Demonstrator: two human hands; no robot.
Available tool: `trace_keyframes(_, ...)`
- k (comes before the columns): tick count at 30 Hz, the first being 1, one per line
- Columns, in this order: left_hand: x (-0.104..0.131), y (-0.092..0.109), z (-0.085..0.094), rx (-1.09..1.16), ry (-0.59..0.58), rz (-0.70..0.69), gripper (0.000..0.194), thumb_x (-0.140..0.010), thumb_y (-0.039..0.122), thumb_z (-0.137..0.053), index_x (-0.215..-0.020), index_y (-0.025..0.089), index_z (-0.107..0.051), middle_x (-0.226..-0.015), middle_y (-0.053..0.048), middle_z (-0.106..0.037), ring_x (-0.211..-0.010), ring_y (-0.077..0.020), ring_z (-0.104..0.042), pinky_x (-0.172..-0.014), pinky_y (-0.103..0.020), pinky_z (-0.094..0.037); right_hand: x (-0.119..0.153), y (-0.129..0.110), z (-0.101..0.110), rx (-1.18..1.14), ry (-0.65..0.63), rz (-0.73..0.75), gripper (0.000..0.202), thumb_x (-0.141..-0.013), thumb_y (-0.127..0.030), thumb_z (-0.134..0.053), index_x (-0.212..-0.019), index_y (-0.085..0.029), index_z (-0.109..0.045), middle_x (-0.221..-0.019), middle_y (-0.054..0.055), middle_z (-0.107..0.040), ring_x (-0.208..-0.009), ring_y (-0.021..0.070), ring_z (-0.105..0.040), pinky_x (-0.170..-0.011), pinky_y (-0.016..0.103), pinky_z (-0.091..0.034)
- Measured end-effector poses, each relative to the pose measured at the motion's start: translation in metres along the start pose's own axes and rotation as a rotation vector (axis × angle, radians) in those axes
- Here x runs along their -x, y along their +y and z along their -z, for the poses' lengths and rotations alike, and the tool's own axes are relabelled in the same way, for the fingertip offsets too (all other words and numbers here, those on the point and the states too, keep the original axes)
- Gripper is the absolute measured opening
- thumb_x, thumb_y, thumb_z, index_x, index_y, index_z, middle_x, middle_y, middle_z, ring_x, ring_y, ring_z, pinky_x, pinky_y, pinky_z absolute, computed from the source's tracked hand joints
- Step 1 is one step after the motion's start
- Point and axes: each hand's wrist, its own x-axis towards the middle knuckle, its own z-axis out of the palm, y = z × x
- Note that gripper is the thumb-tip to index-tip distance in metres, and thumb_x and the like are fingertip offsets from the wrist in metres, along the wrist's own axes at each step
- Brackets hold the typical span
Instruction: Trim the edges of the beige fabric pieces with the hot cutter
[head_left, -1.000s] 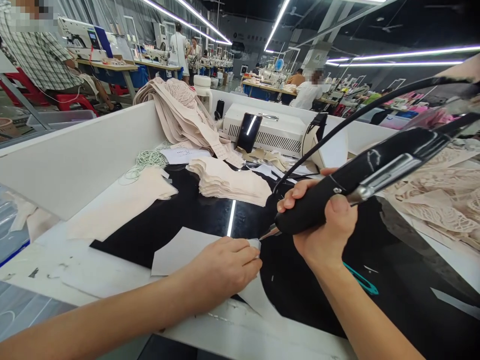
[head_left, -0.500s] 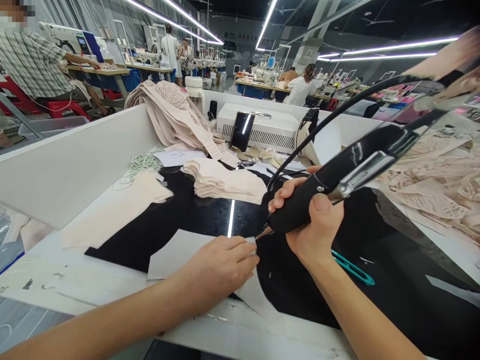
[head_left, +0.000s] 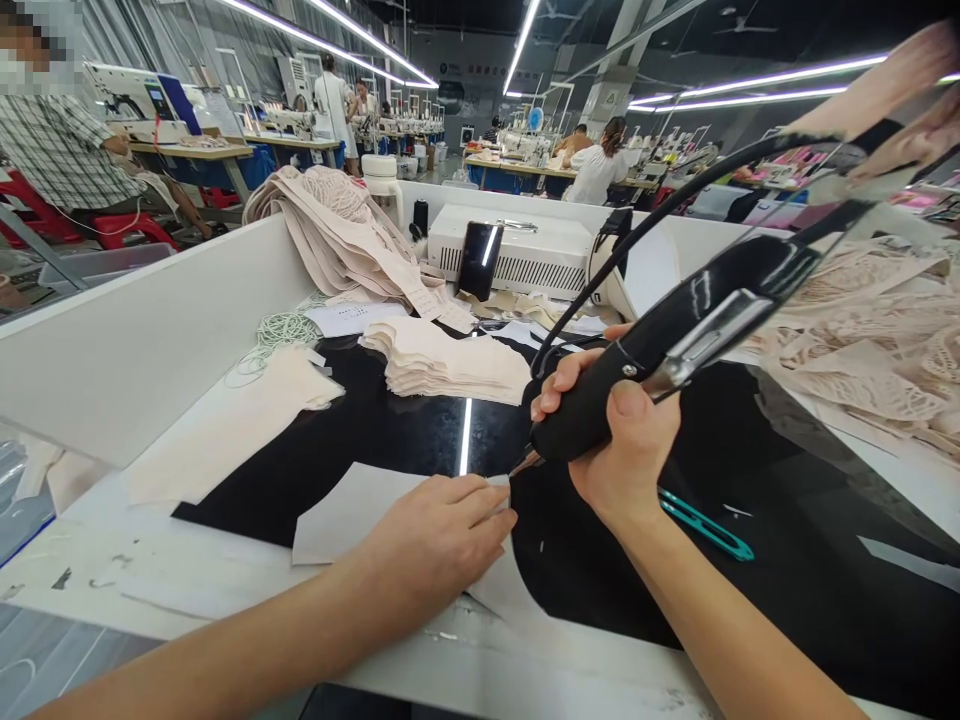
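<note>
My left hand presses down on a white sheet, its fingers bent together near the sheet's right corner. The sheet's far part shows beyond my hand; a pale piece also shows below the fingers. My right hand is wrapped round a black corded handheld cutter with a metal lever on its side. The tool's thin pointed metal tip is right beside the sheet's corner, close to my left fingertips. Whether it touches the sheet, I cannot tell. Under both lies a glossy black mat.
A stack of pale fabric pieces lies beyond my hands, with more fabric at left. A teal open-framed tool is at right. Farther back are a phone, a vented white box and green thread. Co-workers sit beyond.
The view has shifted slightly. My hands and the cutter keep almost the same place at the sheet's corner. At far left, a co-worker's hand has drawn back from the table.
</note>
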Motion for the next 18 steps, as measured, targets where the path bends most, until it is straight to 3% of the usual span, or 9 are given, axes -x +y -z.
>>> trace_keyframes(18, 0.0039, -0.0017, -0.0033, 0.0, 0.015, 0.003, 0.025, -0.128, 0.016, -0.057, -0.132, 0.015, -0.083, -0.141, -0.015, -0.09, -0.124, -0.0266, -0.087, -0.089, -0.038, -0.07, -0.0036, -0.0055, -0.0043, -0.031, 0.021, 0.014, 0.058, -0.084, -0.068, -0.106, -0.113, -0.032, -0.07, -0.08, -0.008, -0.071, -0.057, 0.0145, -0.064, -0.051, 0.026, -0.058)
